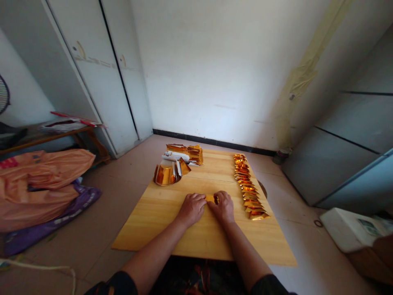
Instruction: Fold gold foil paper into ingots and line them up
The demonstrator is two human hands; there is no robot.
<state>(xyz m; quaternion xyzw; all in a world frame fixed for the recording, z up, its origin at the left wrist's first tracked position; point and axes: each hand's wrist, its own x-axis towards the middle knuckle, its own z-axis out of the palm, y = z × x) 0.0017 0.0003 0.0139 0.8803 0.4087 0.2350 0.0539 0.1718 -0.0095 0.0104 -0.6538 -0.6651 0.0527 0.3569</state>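
Observation:
A small piece of gold foil paper (210,198) lies on the wooden board (172,229), between my two hands. My left hand (193,208) grips its left side, fingers closed and pressed down. On the other side, my right hand (224,206) has its fingers curled round the foil paper, which partly hides it. To the right runs a long row of folded gold foil pieces (249,191), standing close against each other. Curved gold foil sheets (166,175) rest at the board's left edge, with more foil sheets (195,154) and white paper (175,156) behind them.
White wardrobe doors (92,73) stand at the left, near a wooden bench (61,134). Orange cloth (46,172) and a purple bag (61,217) lie on the floor. On the right are a grey cabinet (344,147) and a white box (346,229).

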